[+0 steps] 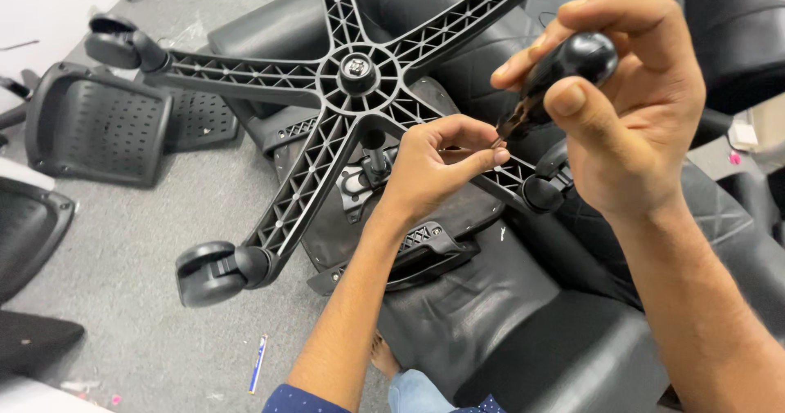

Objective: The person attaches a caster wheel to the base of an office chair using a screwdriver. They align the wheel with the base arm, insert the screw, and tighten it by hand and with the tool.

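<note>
An upturned black office chair lies in front of me, its five-arm star base [357,74] pointing up with castor wheels [214,272] on the arm ends. My right hand [630,110] grips the rounded black handle of a screwdriver [560,74], held above the chair. My left hand [433,168] pinches the screwdriver's tip between thumb and fingers, just above the seat mechanism plate [368,184]. The shaft is mostly hidden by my fingers.
Perforated black plastic chair parts [98,123] lie on the grey carpet at the left. More black chair cushions [736,20] sit at the right and back. A blue pen [258,362] lies on the floor near my bare foot [384,356].
</note>
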